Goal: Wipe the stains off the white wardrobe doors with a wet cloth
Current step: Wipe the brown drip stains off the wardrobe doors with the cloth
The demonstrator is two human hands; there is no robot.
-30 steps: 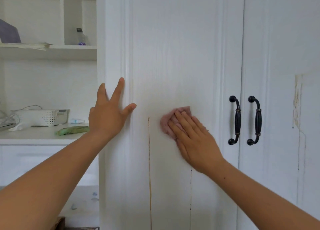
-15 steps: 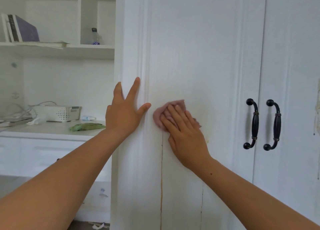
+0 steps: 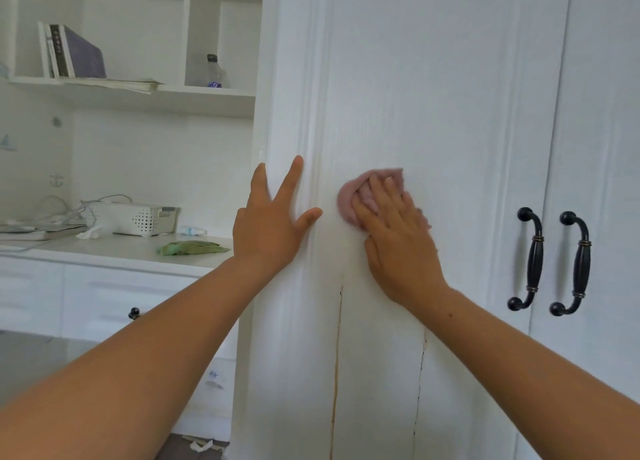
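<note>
Left hand: bare left hand (image 3: 268,227) released, fingers spread and flat against the raised moulding at the left edge of the door; bracing, holding nothing
Right hand: bare right hand (image 3: 398,248) with fingers laid out fairly straight over the cloth, pressing it to the panel rather than curling round it; fingertips slightly blurred
Cloth: small crumpled pink cloth (image 3: 349,199), trapped between the right hand and the door, just right of the left thumb; wetness cannot be told
Door in work: tall white wood-grain wardrobe door (image 3: 433,95), left of the pair; panel above and around the cloth looks free of marks
Stains left: long thin brown vertical streak (image 3: 337,355) starts below the hands and runs down out of view; a fainter dark hairline streak (image 3: 420,373) runs beside it to the right, under the right forearm; cloth is above both, touching neither
Second door: white right-hand wardrobe door (image 3: 606,113) beyond the two black curved metal handles (image 3: 530,262); no marks on the part in view
Progress: judged partway at most; upper panel seems done, both lower streaks unwiped
Next: likely a downward pass along the brown streak
Nearby: crumpled green rag (image 3: 192,248) on the white desk top (image 3: 114,251) at left, well apart from the hands
</note>
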